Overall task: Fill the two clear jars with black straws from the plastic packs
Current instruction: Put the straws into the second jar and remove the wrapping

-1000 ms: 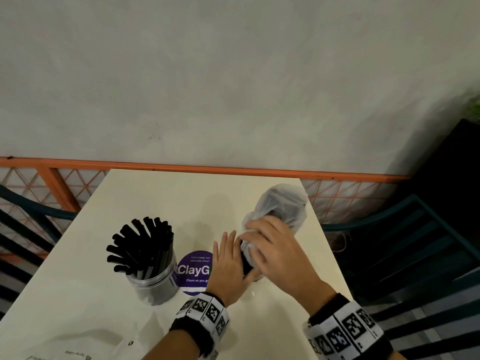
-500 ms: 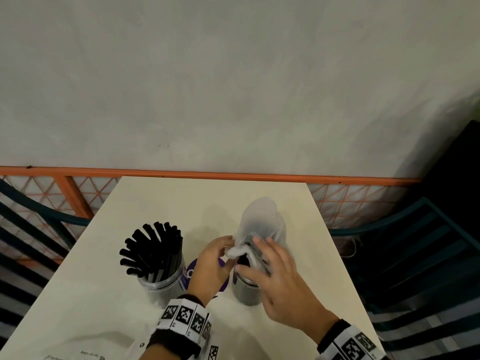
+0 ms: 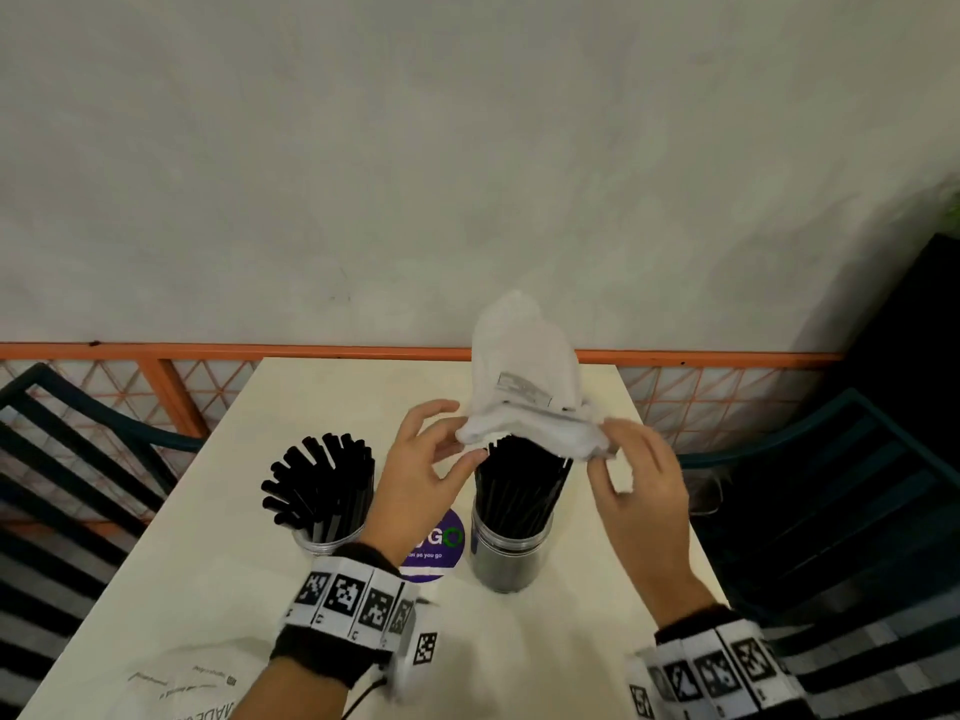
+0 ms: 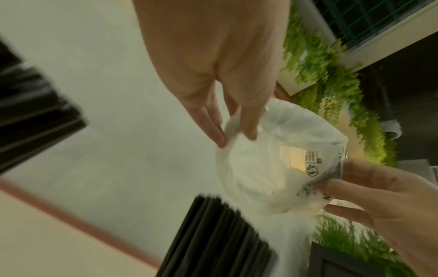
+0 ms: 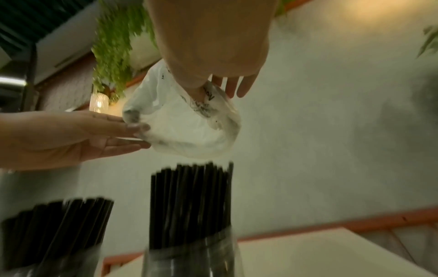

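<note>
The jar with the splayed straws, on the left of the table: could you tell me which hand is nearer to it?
Left. The left hand is just right of that jar; the right hand is beyond the second jar, pinching the plastic pack.

You get dim, soft light; a warm lamp (image 5: 99, 105) glows at left, both wrist views smear with motion blur.

The head view looks down and forward over the table (image 3: 218, 522) toward a wall. Each wrist view sits close under its own hand, angled steeply upward. All three share the plastic pack (image 3: 524, 376) and right straw bundle (image 3: 519, 485).
</note>
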The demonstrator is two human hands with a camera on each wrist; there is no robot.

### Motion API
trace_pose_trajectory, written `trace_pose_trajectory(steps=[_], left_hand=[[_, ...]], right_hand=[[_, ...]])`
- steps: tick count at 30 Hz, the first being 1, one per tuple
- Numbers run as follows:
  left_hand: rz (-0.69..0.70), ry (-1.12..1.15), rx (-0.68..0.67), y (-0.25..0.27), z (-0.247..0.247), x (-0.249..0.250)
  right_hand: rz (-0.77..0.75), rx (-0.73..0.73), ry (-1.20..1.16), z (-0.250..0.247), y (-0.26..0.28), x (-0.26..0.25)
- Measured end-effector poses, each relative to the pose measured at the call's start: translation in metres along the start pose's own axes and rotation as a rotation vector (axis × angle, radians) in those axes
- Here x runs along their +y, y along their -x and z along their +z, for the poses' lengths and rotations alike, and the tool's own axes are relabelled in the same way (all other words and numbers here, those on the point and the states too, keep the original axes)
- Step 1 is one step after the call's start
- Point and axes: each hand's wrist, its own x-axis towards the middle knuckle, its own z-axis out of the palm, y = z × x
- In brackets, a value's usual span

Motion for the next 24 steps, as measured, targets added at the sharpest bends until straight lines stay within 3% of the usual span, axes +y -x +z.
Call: trace_pose_trajectory(steps=[3,6,8,12,14,16,20,22,24], left_hand=[[0.145,-0.159,-0.073,0.002,-0.014,0.023],[0.284,-0.380,0.018,0.015,-0.028,0.037],[0.282,-0.394,0.087,0.031,-0.036,0.044],[0.229,-0.479,0.311,0.067,-0.047,0.053],[0.073,-0.407,0.390,0.086,-0.046,0.054],[-0.124,-0.274,0.441,0.106,-0.043,0.054],[-0.363,-0.177,0.360,0.143,-0.042,0.051],[-0.486,-0.160,0.350,0.159,-0.043,0.041],[-0.589,-0.166,0.391,0.172,-0.045,0.033]], right_hand=[[-0.041,0.062,-0.087,-0.017,-0.019,-0.016],[-0.085,0.047,-0.108,-0.031,-0.019,-0.028],[-0.092,0.056,-0.100,-0.040,-0.009,-0.029],[0.229,0.047,-0.246,-0.052,0.013,-0.036],[0.365,-0.077,-0.385,-0.053,0.025,-0.047],[0.444,-0.288,-0.620,-0.053,0.038,-0.054],[0.547,-0.880,-1.126,-0.059,0.062,-0.044],[0.610,-1.072,-1.246,-0.062,0.072,-0.037],[0.670,-1.164,-1.234,-0.062,0.080,-0.033]])
